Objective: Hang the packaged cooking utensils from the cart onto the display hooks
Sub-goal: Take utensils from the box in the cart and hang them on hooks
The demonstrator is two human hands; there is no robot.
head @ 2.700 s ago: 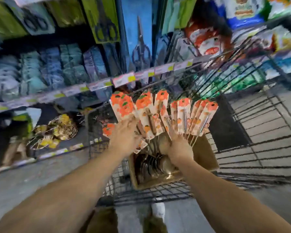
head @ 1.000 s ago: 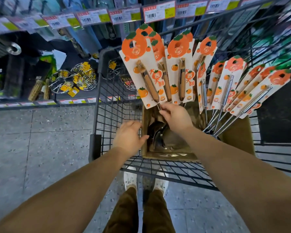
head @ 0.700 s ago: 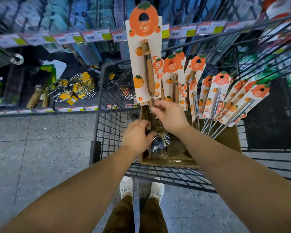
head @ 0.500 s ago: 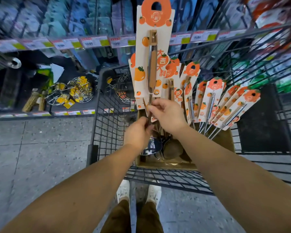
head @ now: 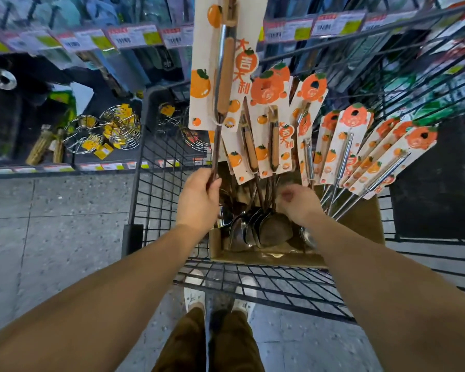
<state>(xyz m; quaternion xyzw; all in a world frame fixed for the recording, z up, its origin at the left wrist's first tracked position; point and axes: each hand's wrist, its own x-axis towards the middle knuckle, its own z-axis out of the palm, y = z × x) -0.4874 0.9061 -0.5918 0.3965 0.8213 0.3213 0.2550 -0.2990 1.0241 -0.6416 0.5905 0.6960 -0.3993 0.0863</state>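
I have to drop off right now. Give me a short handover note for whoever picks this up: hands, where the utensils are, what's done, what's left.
Left hand: grips the metal shaft of one lifted utensil, card upright above the cart, top out of frame.
Right hand: blurred, over the box by the remaining utensils; grip unclear.
Done: one utensil pulled out of the box.
Left: hang it on a display hook (no target hook visible here), then the many utensils standing in the box.
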